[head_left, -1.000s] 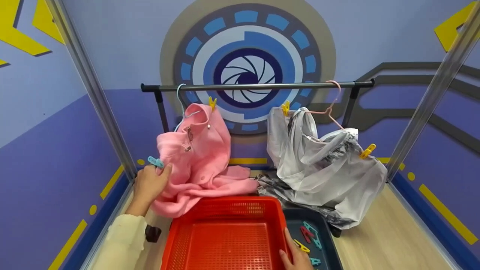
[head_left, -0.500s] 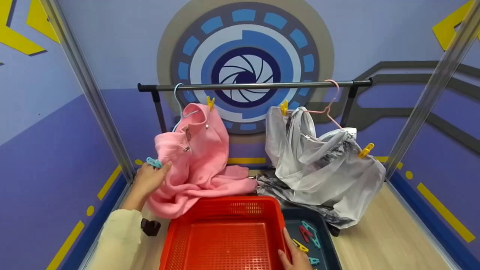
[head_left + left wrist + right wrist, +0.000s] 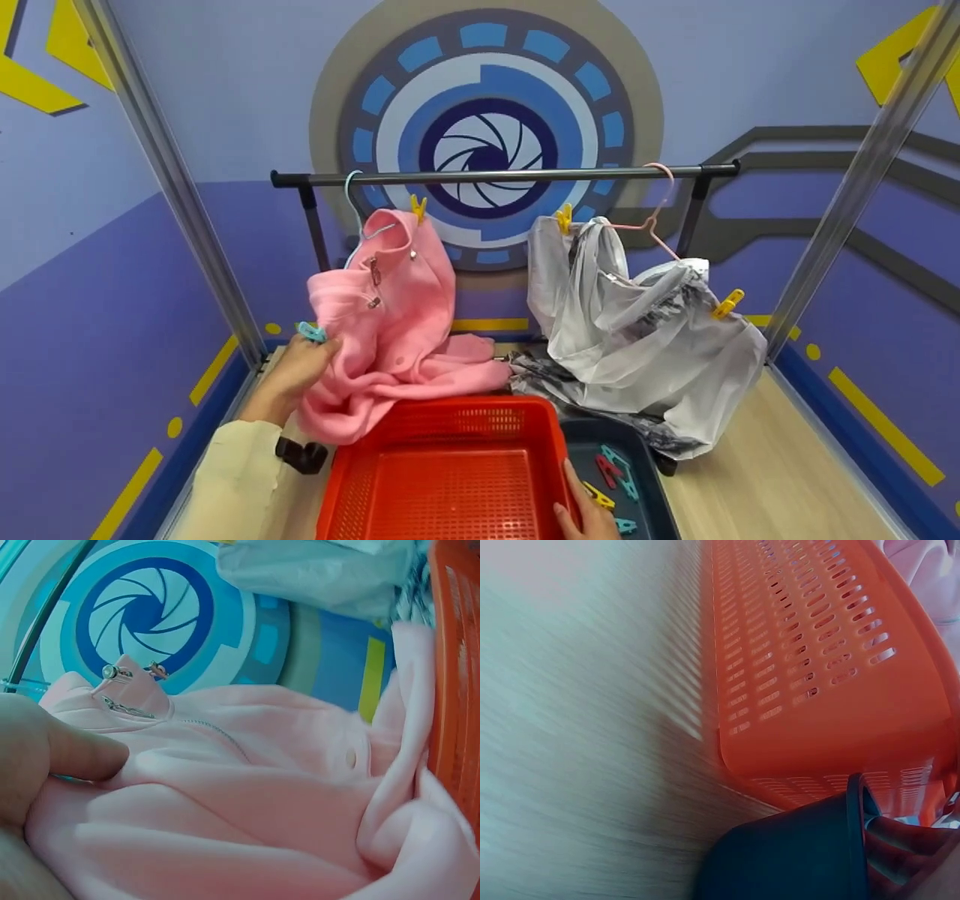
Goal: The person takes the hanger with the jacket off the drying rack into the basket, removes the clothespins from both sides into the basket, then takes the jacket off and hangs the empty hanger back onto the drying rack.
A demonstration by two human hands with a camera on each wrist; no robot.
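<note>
A pink jacket (image 3: 390,315) with cord toggles hangs on a pale blue hanger (image 3: 350,196) on the left of the rail. My left hand (image 3: 296,371) pinches its outer edge right beside a light blue clothespin (image 3: 311,332). In the left wrist view, one finger (image 3: 86,754) presses into the pink cloth; the other fingertips are hidden. My right hand (image 3: 589,506) grips the right rim of the red basket (image 3: 442,409), thumb on the inner side. The right wrist view shows its fingers (image 3: 907,836) between the basket and the dark tray's rim (image 3: 853,832).
A grey-white garment (image 3: 645,345) with yellow clothespins hangs from a pink hanger (image 3: 651,220) on the metal rail (image 3: 495,177). The dark tray (image 3: 660,487) holds several loose clothespins (image 3: 616,472). Metal posts (image 3: 176,195) and side walls bound the wooden surface (image 3: 795,465).
My left hand stays at the jacket's edge and its wrist has turned slightly. The right hand keeps its place on the basket rim. The whole view has drifted a little.
</note>
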